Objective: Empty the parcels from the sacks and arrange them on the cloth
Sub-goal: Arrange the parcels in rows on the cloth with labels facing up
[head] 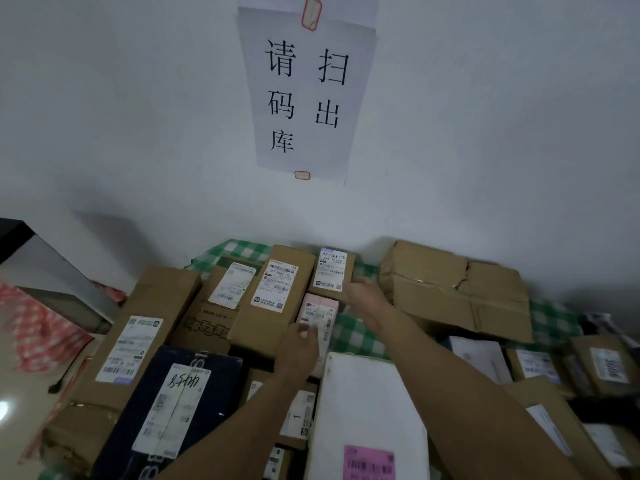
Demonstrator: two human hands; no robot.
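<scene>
Many parcels lie on a green-and-white checked cloth [353, 332] against a white wall. My left hand [300, 348] holds the near end of a small pink parcel [320, 311] with a white label. My right hand [363, 294] reaches further back and touches the far right side of that pink parcel, beside a small brown box [330, 273]. To the left stand a tall brown box [273, 289] and a flatter printed carton [214, 306]. No sack is in view.
A large dented carton [457, 289] fills the back right. A dark blue box [176, 400], a long brown box [138, 337] and a white foam parcel [367, 403] lie near me. More boxes [602, 365] sit at right. A paper sign [308, 88] hangs on the wall.
</scene>
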